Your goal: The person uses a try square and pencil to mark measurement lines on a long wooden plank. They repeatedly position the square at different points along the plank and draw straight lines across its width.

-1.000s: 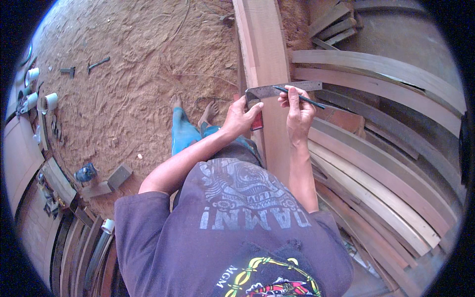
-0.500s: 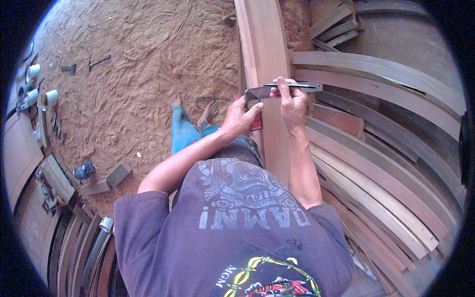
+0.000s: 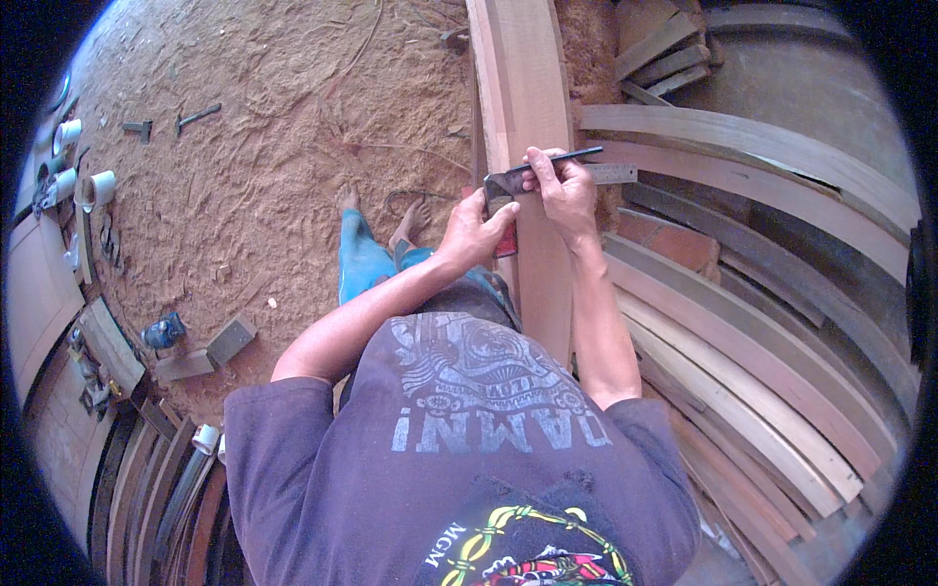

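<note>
A long wooden board point(image 3: 535, 88) runs away from me, right of my body. Across it lies a metal try square point(image 3: 614, 174), its stock at the board's left edge. My left hand point(image 3: 474, 232) is closed on that stock, thumb on the board side. Over the square's blade, my right hand point(image 3: 567, 195) pinches a dark pencil point(image 3: 586, 154), tilted with its left end down toward the blade near the stock. The fingers partly cover the blade. Just below my left thumb a red object point(image 3: 506, 242) shows beside the board; its kind is unclear.
Several long planks point(image 3: 743, 322) lie stacked at the right, with short offcuts point(image 3: 669, 59) beyond. Sawdust point(image 3: 244, 146) covers the ground at the left, where a hammer point(image 3: 198, 119), a blue power tool point(image 3: 164, 332) and a wood block point(image 3: 232, 342) lie. More boards point(image 3: 127, 479) are at lower left.
My right hand has shifted slightly left, and the pencil has swung from nearly level to tilted, its right end higher. My left hand and the square have stayed put.
</note>
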`<state>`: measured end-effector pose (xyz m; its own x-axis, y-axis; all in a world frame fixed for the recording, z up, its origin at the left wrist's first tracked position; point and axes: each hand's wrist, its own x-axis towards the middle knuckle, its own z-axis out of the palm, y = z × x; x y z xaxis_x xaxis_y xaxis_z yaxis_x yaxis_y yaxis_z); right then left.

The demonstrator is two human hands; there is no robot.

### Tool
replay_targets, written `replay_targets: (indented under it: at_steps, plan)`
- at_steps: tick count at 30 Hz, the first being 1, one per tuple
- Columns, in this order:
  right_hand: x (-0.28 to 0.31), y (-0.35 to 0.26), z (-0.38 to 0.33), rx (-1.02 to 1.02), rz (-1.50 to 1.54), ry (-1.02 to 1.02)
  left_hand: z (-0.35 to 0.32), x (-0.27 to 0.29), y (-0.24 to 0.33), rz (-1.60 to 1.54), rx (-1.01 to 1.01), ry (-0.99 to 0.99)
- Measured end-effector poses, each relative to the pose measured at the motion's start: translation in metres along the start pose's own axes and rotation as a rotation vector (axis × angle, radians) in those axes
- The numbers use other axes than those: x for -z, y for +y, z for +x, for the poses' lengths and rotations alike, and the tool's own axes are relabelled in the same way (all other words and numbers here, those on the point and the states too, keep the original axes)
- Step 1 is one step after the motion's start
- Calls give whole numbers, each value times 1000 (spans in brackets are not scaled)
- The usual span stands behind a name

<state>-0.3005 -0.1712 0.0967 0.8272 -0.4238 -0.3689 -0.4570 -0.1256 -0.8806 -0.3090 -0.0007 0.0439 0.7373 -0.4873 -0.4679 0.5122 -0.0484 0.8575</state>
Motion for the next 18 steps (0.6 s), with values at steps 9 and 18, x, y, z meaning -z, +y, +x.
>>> replay_targets:
  at_steps: [9,18]
  plan:
    - [11,3,7,-9,-44,24,-3,-1,6,-28,-1,17]
    - [18,-19,4,198,-427,44,3,-1,-7,21,4,20]
